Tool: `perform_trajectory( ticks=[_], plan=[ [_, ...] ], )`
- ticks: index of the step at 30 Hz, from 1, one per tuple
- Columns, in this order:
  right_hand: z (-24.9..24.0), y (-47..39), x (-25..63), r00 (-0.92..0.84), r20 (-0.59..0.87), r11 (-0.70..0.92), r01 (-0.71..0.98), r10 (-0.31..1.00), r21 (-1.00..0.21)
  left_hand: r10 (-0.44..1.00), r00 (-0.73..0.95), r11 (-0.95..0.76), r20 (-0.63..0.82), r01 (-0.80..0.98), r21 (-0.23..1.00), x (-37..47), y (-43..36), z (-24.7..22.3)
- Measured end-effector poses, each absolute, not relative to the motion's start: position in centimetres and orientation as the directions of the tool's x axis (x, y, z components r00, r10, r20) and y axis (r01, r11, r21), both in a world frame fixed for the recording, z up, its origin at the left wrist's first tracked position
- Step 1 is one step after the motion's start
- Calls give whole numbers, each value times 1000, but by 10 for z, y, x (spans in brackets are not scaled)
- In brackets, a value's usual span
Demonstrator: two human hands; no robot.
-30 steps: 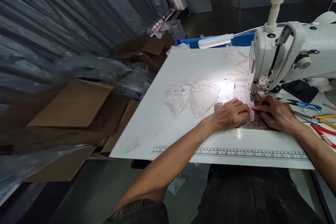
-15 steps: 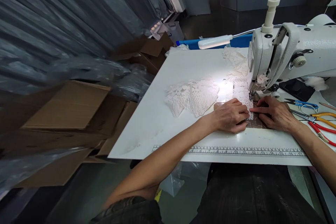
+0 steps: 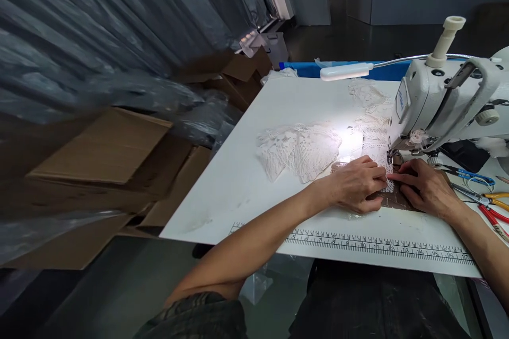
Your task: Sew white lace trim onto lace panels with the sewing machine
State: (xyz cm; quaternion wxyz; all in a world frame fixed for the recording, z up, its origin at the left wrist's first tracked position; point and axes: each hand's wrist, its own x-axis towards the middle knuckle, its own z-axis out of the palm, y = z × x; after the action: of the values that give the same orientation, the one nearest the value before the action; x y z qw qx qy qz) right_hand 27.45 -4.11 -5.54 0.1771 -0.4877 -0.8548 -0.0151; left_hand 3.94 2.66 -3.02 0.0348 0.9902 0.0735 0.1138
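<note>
White lace fabric (image 3: 376, 135) runs under the needle end of a white sewing machine (image 3: 421, 98). My left hand (image 3: 358, 185) rests on the lace just left of the needle, its fingers curled down onto the edge. On the other side, my right hand (image 3: 429, 188) has thumb and forefinger closing on the same lace edge, close to my left fingertips. The fingertips partly hide the lace there. Under both hands lies a brownish plate (image 3: 397, 201) in the tabletop. A separate gathered lace piece (image 3: 300, 151) lies left of my left hand.
Blue-handled snips (image 3: 475, 176), orange-handled scissors (image 3: 497, 197) and a red-handled tool (image 3: 493, 217) lie to the right. A printed ruler (image 3: 358, 243) follows the front edge of the white table (image 3: 222, 196). A lamp (image 3: 345, 71) hangs behind. Cardboard boxes (image 3: 103, 145) stand at left.
The whole view has shifted and tilted a little, so the machine and table appear further right and lower. Both hands keep their places on the lace by the needle.
</note>
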Motion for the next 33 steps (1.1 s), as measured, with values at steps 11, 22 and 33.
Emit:
perform_trajectory(
  ticks=[11,22,33],
  plan=[
    [-50,-37,266,-410,210,426,904,888,-39,218,951,-976,220,211,54,40,30,-33],
    [-48,-39,264,-413,228,439,895,882,-76,253,942,-967,222,242,77,40,34,-37],
    [-48,-41,265,-405,248,438,894,880,-96,295,922,-955,249,274,117,40,39,-41]
  ],
)
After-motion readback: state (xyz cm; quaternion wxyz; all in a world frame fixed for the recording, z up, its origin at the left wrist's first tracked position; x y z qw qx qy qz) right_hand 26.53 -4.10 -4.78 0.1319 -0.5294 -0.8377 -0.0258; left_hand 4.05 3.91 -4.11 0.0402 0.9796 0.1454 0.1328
